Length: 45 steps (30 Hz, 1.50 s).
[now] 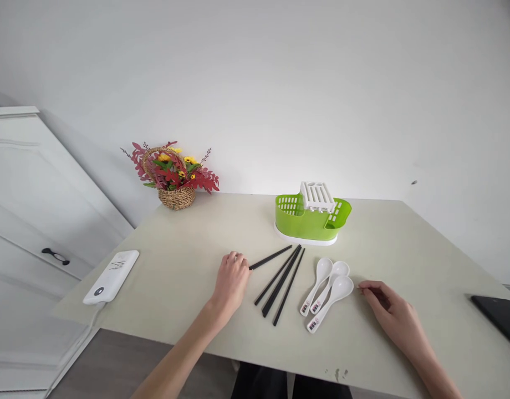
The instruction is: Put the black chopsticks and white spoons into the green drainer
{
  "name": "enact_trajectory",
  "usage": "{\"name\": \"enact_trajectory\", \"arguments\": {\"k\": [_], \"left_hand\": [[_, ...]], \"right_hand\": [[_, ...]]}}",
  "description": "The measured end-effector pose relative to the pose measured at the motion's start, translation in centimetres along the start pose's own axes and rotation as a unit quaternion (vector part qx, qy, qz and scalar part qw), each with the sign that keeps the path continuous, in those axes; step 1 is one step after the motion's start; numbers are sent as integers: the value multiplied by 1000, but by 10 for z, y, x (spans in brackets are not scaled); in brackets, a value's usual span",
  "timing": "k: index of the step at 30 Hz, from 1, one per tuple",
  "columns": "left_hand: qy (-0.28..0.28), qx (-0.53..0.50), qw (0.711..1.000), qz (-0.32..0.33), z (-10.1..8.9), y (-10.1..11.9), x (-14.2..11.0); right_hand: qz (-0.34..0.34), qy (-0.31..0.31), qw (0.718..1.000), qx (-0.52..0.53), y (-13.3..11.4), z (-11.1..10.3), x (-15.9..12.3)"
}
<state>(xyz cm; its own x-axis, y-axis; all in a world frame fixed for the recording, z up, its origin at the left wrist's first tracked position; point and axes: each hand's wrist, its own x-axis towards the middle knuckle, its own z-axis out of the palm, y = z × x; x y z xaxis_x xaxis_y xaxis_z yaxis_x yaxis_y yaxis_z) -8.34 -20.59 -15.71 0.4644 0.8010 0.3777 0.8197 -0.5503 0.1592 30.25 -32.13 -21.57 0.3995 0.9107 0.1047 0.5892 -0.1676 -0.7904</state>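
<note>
My left hand (233, 277) rests on the table with its fingers closed round a black chopstick (271, 258), whose far end points toward the basket. To its right several more black chopsticks (282, 281) lie fanned out, some side by side. Three white spoons (333, 302) with small labels on their handles lie in an overlapping group, bowls pointing away from me. Just right of them is my right hand (390, 313), apart from the spoons, thumb and index finger drawn together with nothing visible in them. Behind the chopsticks stands a green utensil basket (302, 224) with a white slotted top (317, 196).
A wicker basket of red and yellow flowers (177, 198) stands at the back left against the wall. A white power bank (113, 277) with a cable lies at the left edge, a black phone (498, 316) at the right edge. A white cabinet (39, 221) is beside the table (188, 244).
</note>
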Motion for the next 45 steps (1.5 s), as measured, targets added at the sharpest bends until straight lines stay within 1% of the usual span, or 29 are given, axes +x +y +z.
{"name": "enact_trajectory", "arguments": {"k": [6,10,13,17,19,20,22,23,25,27,29,31,32,34,37,39,42,45], "left_hand": [[-28,17,999,25,1,3,7],[-47,21,998,28,2,6,12],[-62,14,998,8,2,4,14],[-59,-18,998,-28,-2,-3,14],[-52,-58,996,-44,-6,-4,15],[-45,-96,993,-51,-9,-4,16],[-30,-201,978,-55,-13,-1,18],[-22,-263,963,-55,-14,1,19],[-9,-377,924,-62,-15,5,19],[-1,-459,885,-73,-14,10,18],[-3,-507,858,-84,-10,12,16],[-10,-533,841,-88,-6,14,15],[-11,-542,836,-88,-4,14,14],[-4,-554,828,-89,1,13,12],[11,-557,826,-88,5,11,11],[10,-552,830,-84,6,10,10],[-6,-544,836,-77,5,9,8],[-17,-544,836,-71,4,9,6]], "right_hand": [[-1,2,1000,4,-2,1,0],[-3,3,1000,12,-3,0,-1],[-6,4,1000,10,-2,0,-1],[-14,8,1000,10,-3,0,0],[-13,8,1000,13,-2,1,1],[-9,7,1000,15,-2,2,1],[-1,2,1000,26,0,2,2],[4,0,999,37,2,2,2],[12,1,998,65,2,1,3],[15,15,996,84,-4,-2,5],[3,33,996,87,-19,-6,7],[-32,39,995,85,-45,-8,10],[-57,35,994,85,-61,-8,11],[-118,-4,990,82,-98,-7,13],[-195,-75,975,72,-153,1,16],[-227,-104,966,66,-183,10,19],[-262,-130,954,67,-218,24,27],[-291,-144,943,66,-243,34,37]]}}
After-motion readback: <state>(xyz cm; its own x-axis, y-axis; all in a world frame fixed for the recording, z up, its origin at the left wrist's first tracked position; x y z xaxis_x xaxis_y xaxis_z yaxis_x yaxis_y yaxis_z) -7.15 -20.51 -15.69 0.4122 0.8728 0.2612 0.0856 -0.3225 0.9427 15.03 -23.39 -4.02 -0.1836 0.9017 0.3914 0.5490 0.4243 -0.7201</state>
